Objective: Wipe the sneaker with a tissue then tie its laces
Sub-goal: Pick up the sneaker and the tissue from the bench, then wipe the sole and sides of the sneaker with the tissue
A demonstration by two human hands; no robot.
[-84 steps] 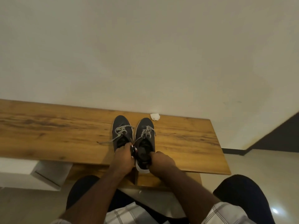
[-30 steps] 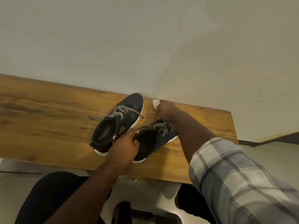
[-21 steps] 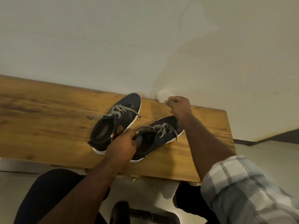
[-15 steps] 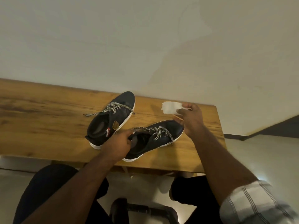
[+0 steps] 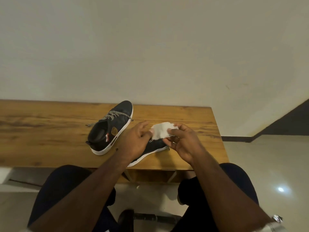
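Tissue [image 5: 161,132] pinched by both hands | left hand [image 5: 136,141], right hand [image 5: 183,142] hide near sneaker [image 5: 153,147] | second sneaker [image 5: 111,127] beside

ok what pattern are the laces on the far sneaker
Black-and-white checked laces, clearest in the head view.

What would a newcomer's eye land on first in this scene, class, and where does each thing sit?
The white tissue stands out, held up between the left hand and right hand above the wooden table. Left of them a dark sneaker with speckled laces lies on the table; a second sneaker is mostly hidden beneath the hands.
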